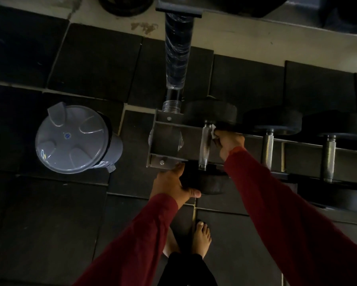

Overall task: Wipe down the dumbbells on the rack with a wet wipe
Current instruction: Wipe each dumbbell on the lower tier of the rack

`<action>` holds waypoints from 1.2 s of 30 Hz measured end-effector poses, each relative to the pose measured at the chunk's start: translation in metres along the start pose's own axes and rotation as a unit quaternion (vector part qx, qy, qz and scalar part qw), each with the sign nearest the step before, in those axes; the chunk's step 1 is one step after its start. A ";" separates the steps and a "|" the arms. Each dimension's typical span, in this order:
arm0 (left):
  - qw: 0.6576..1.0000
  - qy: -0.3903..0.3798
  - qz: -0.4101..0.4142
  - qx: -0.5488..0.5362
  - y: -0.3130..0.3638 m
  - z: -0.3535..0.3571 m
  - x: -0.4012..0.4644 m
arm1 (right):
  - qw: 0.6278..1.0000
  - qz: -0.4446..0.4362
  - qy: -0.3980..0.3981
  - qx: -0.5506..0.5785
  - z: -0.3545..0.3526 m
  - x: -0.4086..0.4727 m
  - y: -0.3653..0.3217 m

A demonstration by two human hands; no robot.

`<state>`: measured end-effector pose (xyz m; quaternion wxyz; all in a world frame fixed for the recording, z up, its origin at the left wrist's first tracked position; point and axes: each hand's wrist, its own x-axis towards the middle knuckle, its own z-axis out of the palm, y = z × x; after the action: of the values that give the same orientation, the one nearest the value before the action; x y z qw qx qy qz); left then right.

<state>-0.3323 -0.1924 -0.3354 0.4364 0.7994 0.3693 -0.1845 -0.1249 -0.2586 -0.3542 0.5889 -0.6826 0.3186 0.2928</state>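
The room is dim, and the person leans over the left end of the rack [169, 139], bare feet on the black floor mats. The leftmost dumbbell [205, 146] lies across the rails. The left hand [172, 185] grips its near rubber head, fingers curled round the edge with the thumb across the front. The right hand [228, 142] pinches a small white wet wipe [213, 131] and presses it against the far end of the knurled steel handle, just under the far head.

The risk, as I judge it, sits in that steadying grip: if the dumbbell rolls or is tugged off the rail, it could fall toward the bare foot [201, 237] right below. The wipe is a small wad, so it may snag on the knurling. Two more dumbbells to the right look untouched. A grey lidded bin [73, 139] stands well apart on the left.
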 end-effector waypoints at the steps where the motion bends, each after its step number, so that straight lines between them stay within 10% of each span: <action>1: 1.000 -0.002 0.000 0.007 0.000 0.000 0.000 | 1.000 -0.011 0.012 -0.022 -0.002 -0.002 0.001; 27: 1.000 0.005 0.024 0.009 0.003 -0.004 -0.003 | 0.992 0.076 -0.045 0.088 0.008 0.011 -0.003; 36: 1.000 -0.012 -0.007 0.009 0.002 -0.002 -0.002 | 0.957 -0.260 0.060 -0.115 0.011 -0.012 0.031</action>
<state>-0.3322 -0.1918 -0.3323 0.4320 0.7986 0.3681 -0.2002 -0.1564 -0.2495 -0.3656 0.5420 -0.8213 0.1292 0.1223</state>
